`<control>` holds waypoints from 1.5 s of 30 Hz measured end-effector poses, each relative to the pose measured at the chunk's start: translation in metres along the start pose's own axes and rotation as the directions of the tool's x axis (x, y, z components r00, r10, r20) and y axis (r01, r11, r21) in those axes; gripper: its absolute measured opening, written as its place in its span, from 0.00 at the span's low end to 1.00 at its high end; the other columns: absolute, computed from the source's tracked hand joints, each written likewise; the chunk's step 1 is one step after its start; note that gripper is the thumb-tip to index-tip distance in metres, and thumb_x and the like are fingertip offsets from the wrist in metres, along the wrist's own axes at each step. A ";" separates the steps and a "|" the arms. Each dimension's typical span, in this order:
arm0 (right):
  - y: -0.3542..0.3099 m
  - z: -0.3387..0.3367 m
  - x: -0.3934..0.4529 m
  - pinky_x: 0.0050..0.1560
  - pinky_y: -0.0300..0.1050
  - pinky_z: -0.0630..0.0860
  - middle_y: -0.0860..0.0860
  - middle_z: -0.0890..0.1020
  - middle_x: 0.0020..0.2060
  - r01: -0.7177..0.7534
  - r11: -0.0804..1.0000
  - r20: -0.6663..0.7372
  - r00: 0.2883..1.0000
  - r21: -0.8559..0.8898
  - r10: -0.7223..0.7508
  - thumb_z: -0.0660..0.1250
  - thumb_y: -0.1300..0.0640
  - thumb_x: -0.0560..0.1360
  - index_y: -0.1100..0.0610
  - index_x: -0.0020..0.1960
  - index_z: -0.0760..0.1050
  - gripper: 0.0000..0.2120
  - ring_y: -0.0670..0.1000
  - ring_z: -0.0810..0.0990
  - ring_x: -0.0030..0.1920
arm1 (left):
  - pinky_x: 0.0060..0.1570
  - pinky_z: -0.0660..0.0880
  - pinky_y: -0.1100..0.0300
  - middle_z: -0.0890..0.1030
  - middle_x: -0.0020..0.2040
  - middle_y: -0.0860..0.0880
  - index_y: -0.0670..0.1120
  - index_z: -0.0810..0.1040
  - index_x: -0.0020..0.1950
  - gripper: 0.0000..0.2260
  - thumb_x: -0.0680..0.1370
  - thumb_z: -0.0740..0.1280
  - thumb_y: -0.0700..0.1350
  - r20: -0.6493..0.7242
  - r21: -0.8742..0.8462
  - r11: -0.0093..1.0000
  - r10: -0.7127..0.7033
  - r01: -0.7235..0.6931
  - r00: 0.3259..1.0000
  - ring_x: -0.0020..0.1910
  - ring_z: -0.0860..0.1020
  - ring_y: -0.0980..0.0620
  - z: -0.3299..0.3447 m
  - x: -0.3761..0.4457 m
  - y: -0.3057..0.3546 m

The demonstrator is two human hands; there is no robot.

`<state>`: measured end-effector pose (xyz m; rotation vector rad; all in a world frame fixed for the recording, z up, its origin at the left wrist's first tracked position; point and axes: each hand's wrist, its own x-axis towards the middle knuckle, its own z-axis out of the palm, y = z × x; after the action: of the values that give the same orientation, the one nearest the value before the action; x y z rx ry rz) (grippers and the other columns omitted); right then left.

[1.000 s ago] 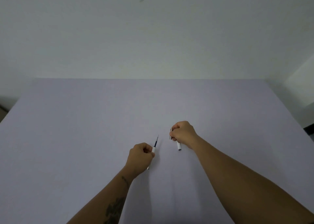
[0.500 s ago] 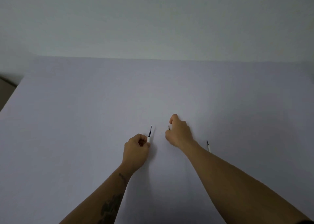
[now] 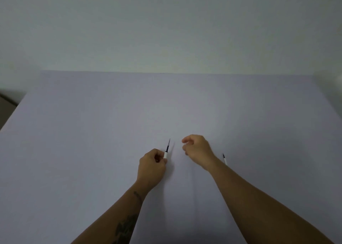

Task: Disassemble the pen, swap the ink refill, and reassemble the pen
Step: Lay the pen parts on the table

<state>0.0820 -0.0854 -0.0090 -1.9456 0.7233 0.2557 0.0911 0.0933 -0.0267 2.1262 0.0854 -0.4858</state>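
Both forearms reach out over the pale lavender table, and the left hand is curled into a loose fist, thumb side up, fingers closed around the white pen barrel. The barrel pokes out just above the knuckles, and from it the dark ink refill stands up and away from the person, tapering to a fine tip that leans slightly right. The left forearm, with a dark tattoo along it, angles up from the bottom edge toward the middle of the table. Just to the right, the right hand hovers with its back toward the camera, wrist bent, fingers curled but apart, thumb and forefinger parted with nothing visible between them. The two hands sit close together without touching. Behind the right wrist, a second refill lies on the table, dark tip pointing away, its white lower end hidden by the forearm.
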 end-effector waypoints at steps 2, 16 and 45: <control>0.000 0.007 -0.016 0.38 0.39 0.79 0.52 0.85 0.42 -0.075 0.988 0.091 0.994 0.138 0.063 0.67 0.62 0.75 0.55 0.49 0.82 0.07 0.48 0.82 0.37 | 0.40 0.81 0.53 0.82 0.38 0.51 0.49 0.79 0.42 0.04 0.74 0.70 0.41 0.027 0.011 0.999 0.037 -0.037 0.999 0.35 0.78 0.52 0.002 -0.003 0.003; 0.012 0.012 -0.059 0.37 0.40 0.76 0.53 0.83 0.38 -0.085 0.934 -0.065 0.991 0.348 0.115 0.67 0.62 0.74 0.61 0.43 0.81 0.05 0.48 0.79 0.35 | 0.34 0.73 0.65 0.80 0.34 0.52 0.53 0.78 0.38 0.10 0.73 0.72 0.39 0.143 0.126 0.957 0.244 -0.262 0.959 0.32 0.76 0.55 0.011 -0.024 0.016; 0.028 -0.029 -0.051 0.33 0.39 0.76 0.52 0.83 0.33 -0.100 0.922 -0.031 0.992 0.374 0.120 0.67 0.68 0.71 0.58 0.42 0.82 0.08 0.48 0.79 0.30 | 0.46 0.81 0.48 0.82 0.44 0.43 0.46 0.79 0.41 0.05 0.76 0.67 0.39 0.230 0.008 0.990 0.138 -0.143 0.964 0.38 0.76 0.50 0.023 -0.023 0.030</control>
<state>0.0210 -0.1003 0.0086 -1.5579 0.8513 0.1231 0.0702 0.0603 -0.0059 2.0681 -0.2023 -0.6455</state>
